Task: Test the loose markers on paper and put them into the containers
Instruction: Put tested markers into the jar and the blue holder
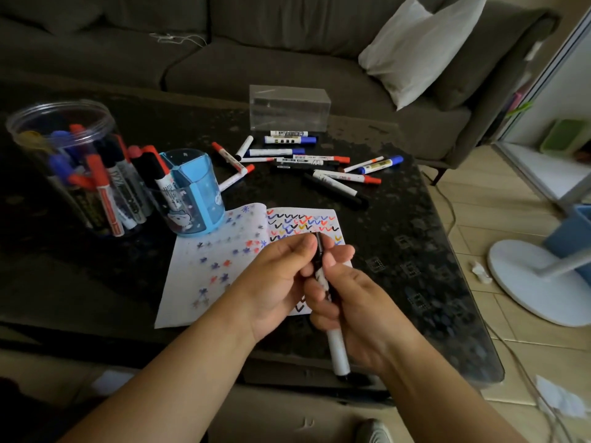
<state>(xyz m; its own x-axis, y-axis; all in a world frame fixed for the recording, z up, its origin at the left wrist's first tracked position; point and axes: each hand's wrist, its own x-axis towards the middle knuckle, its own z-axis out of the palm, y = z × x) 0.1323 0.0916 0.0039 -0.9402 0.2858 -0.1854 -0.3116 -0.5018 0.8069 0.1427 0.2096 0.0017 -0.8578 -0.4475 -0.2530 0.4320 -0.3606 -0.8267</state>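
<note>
Marker (336, 346) in both hands, held over the near edge of the dark table (415, 251): white barrel with black print, black at both ends, near end pointing at the camera. Right hand (355, 311) wraps the middle of the barrel, fingers curled round it. Left hand (281, 276) pinches the far black end between thumb and fingertips; can't tell if that's a cap. Under the hands: open notebook (211, 266), left page dotted with faint red and blue star marks, right page rows of black, red and blue check marks. Left of it, blue pen cup (198, 199) with a few markers, touching the notebook corner. Further left, clear round tub (64, 155) packed with red, blue and black markers. Beyond the notebook, loose markers (307, 161) scattered on the table, white barrels, red, blue, black caps. Behind them, clear box (289, 107). Sofa (224, 59) at the back.
</note>
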